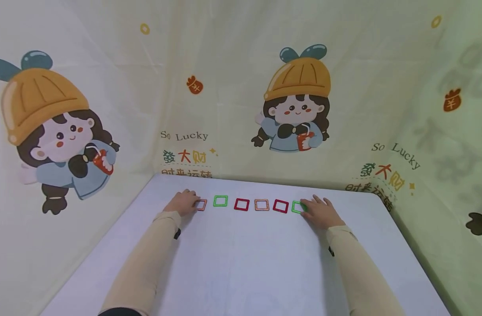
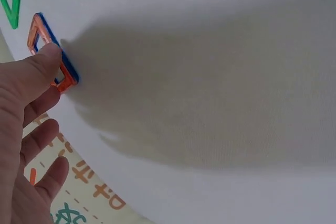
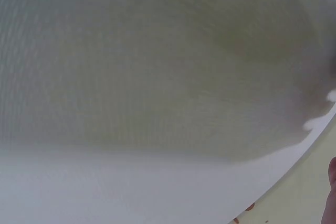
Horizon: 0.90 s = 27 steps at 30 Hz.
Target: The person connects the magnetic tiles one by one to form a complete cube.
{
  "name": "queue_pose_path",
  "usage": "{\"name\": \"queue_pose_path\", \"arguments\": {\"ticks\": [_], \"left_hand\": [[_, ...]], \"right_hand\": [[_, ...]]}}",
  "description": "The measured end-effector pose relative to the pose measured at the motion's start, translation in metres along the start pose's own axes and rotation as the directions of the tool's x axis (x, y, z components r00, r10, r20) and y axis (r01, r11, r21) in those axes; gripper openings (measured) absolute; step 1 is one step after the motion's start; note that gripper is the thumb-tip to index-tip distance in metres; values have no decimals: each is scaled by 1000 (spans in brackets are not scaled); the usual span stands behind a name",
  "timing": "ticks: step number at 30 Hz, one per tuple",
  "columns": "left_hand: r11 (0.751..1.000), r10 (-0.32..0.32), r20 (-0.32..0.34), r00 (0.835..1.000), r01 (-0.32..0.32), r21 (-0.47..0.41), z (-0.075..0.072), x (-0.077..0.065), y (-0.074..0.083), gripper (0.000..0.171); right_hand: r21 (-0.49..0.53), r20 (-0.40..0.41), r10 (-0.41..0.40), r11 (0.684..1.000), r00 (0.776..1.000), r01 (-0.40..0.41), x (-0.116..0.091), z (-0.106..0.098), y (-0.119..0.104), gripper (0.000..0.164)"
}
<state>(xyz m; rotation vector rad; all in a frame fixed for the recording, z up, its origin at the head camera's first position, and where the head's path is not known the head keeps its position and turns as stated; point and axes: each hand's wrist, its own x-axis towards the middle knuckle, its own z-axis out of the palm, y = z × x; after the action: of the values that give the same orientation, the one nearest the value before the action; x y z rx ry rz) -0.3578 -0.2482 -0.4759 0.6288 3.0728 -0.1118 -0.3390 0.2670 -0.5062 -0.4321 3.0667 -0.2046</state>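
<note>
My left hand (image 1: 182, 202) pinches an orange square magnetic tile (image 1: 205, 205) at the left end of a row. The left wrist view shows that tile (image 2: 69, 81) with a blue edge, its thumb over the open middle and the other fingers spread apart. At the row's right end, my right hand (image 1: 321, 213) holds a green square tile (image 1: 293, 206) by its right side, between thumb and index finger; its other fingers stick out. Only a sliver of the right hand (image 3: 329, 203) enters the right wrist view, and its tile is hidden there.
Between the hands lie another green tile (image 1: 220, 196), a red tile (image 1: 236, 204), an orange tile (image 1: 256, 205) and a second red tile (image 1: 286, 207). They lie on a white table (image 1: 241, 263). A printed cloth (image 1: 233, 123) hangs behind the table's far edge.
</note>
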Motion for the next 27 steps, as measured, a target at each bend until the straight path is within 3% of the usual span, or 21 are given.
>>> {"name": "queue_pose_path", "arguments": {"ticks": [9, 16, 27], "left_hand": [[998, 33, -31, 999, -31, 57, 2, -5, -1, 24], [999, 41, 3, 999, -41, 16, -2, -7, -3, 22], [997, 77, 33, 997, -76, -10, 2, -13, -4, 24]], "right_hand": [[-69, -10, -1, 998, 1000, 0, 0, -8, -2, 52], [-78, -44, 5, 997, 999, -9, -2, -12, 4, 53], [-116, 0, -11, 993, 1000, 11, -1, -22, 6, 56]]}}
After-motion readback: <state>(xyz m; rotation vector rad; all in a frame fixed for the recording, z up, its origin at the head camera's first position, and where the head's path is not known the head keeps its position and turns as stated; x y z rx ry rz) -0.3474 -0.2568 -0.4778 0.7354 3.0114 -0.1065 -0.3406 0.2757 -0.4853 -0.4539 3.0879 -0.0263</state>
